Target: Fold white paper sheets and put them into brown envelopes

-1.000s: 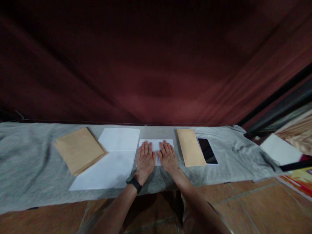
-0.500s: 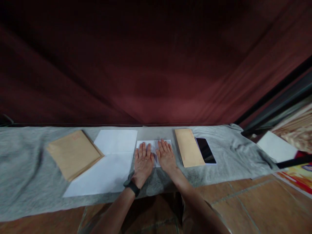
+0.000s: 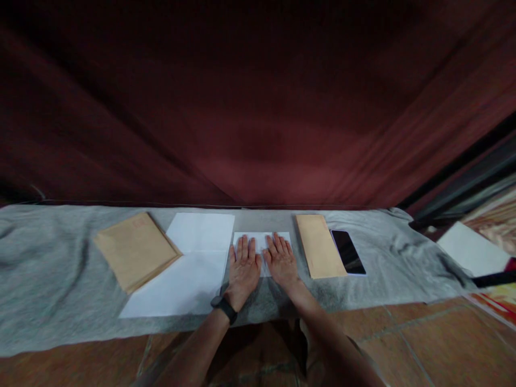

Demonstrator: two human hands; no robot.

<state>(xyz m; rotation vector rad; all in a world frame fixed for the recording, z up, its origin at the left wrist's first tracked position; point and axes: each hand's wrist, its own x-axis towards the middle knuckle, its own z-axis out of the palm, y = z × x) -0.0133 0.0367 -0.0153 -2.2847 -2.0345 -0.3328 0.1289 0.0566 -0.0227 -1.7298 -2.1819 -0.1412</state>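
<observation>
A folded sheet of white paper (image 3: 263,240) lies on the grey cloth, mostly covered by both hands. My left hand (image 3: 244,269) presses flat on its left part, fingers stretched forward. On the right part rests my right hand (image 3: 282,264), palm down with the fingers extended. To the left are white paper sheets (image 3: 189,279) with a crease across them. A stack of brown envelopes (image 3: 137,250) overlaps their left edge. One brown envelope (image 3: 320,247) lies by itself to the right of my right hand.
A phone (image 3: 349,252) with a dark screen touches the right envelope's side. The grey cloth (image 3: 395,258) covers a long narrow surface, with a dark red curtain (image 3: 258,134) behind it. A white flat item (image 3: 471,247) sits at the far right. Brown tiles (image 3: 403,333) show below.
The view has shifted slightly, so everything appears a little further right. Both hands stay flat on the folded paper, with little visible movement against it.
</observation>
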